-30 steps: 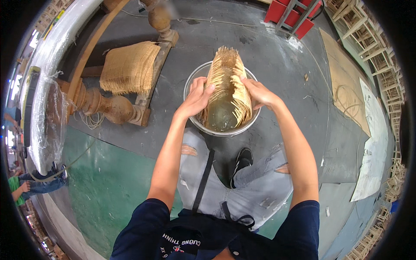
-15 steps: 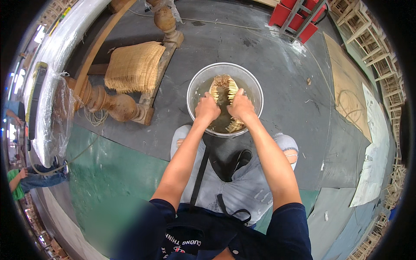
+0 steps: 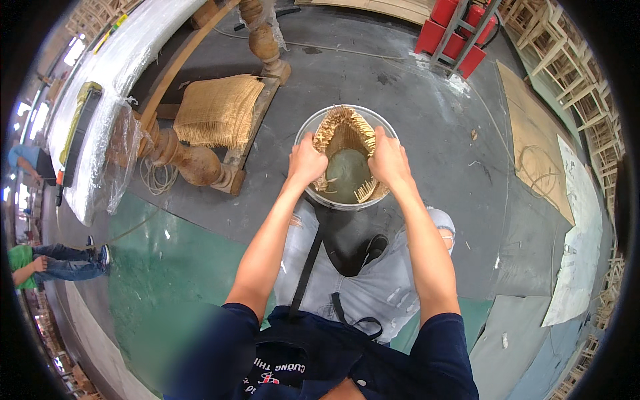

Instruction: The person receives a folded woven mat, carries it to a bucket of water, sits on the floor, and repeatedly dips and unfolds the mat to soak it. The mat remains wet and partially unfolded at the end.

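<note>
Left hand and right hand, grips seemingly clamped on woven cane sheet, bucket

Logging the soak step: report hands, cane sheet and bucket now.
Left hand and right hand both grip the woven cane sheet, curled inside the bucket. Murky water beneath. Nothing in the way.

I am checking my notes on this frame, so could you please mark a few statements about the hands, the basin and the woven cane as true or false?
1. Both hands grip the woven cane sheet inside the basin. True: left hand and right hand hold its two sides.
2. The basin is dry. False: murky water shows at the bottom.
3. A second woven cane piece lies on the wooden frame at left. True.
4. The red racks stand beside the person's left elbow. False: they stand far off, at top right.
</note>
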Action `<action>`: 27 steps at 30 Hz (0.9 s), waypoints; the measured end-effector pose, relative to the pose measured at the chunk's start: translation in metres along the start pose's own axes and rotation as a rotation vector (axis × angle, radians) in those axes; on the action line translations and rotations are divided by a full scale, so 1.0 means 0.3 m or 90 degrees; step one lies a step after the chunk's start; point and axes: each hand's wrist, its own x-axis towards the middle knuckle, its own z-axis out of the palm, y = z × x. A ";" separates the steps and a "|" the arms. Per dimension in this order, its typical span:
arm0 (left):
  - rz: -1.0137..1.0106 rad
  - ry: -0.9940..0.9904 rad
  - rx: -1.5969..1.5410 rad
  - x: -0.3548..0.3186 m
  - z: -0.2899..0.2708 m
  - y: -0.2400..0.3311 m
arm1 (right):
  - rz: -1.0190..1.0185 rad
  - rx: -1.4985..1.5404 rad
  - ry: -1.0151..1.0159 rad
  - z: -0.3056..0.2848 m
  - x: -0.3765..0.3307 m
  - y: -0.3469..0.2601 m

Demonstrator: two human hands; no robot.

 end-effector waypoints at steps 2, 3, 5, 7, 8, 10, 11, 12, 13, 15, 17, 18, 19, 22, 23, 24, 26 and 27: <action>0.023 0.005 -0.014 -0.033 -0.041 0.066 | -0.010 0.018 0.039 -0.073 -0.051 -0.009; 0.048 0.011 -0.023 -0.056 -0.052 0.102 | -0.018 0.044 0.060 -0.103 -0.073 -0.005; 0.082 0.017 -0.035 -0.109 -0.093 0.158 | -0.024 0.077 0.074 -0.185 -0.125 -0.031; 0.111 0.023 -0.060 -0.154 -0.142 0.210 | -0.029 0.105 0.094 -0.256 -0.170 -0.061; 0.122 0.025 -0.076 -0.172 -0.165 0.228 | -0.036 0.115 0.105 -0.278 -0.190 -0.071; 0.148 0.038 -0.096 -0.202 -0.200 0.253 | -0.053 0.133 0.127 -0.316 -0.226 -0.094; 0.163 0.049 -0.100 -0.214 -0.211 0.258 | -0.044 0.142 0.125 -0.332 -0.242 -0.106; 0.178 0.060 -0.104 -0.226 -0.220 0.263 | -0.057 0.154 0.135 -0.341 -0.258 -0.117; 0.174 0.056 -0.117 -0.241 -0.229 0.270 | -0.068 0.165 0.146 -0.349 -0.275 -0.125; 0.209 0.084 -0.148 -0.266 -0.236 0.280 | -0.076 0.178 0.163 -0.359 -0.302 -0.133; 0.235 0.103 -0.176 -0.291 -0.236 0.280 | -0.070 0.182 0.175 -0.362 -0.327 -0.138; 0.244 0.107 -0.190 -0.303 -0.234 0.280 | -0.084 0.184 0.189 -0.359 -0.342 -0.138; 0.252 0.114 -0.202 -0.311 -0.235 0.277 | -0.102 0.187 0.203 -0.356 -0.353 -0.138; 0.275 0.138 -0.194 -0.341 -0.228 0.242 | -0.101 0.205 0.224 -0.336 -0.390 -0.147; 0.278 0.140 -0.195 -0.353 -0.221 0.227 | -0.091 0.212 0.228 -0.327 -0.404 -0.150; 0.279 0.145 -0.193 -0.368 -0.216 0.213 | -0.098 0.219 0.236 -0.319 -0.418 -0.149; 0.289 0.160 -0.193 -0.391 -0.209 0.199 | -0.116 0.230 0.258 -0.309 -0.437 -0.143; 0.306 0.168 -0.186 -0.403 -0.201 0.188 | -0.122 0.219 0.266 -0.301 -0.452 -0.131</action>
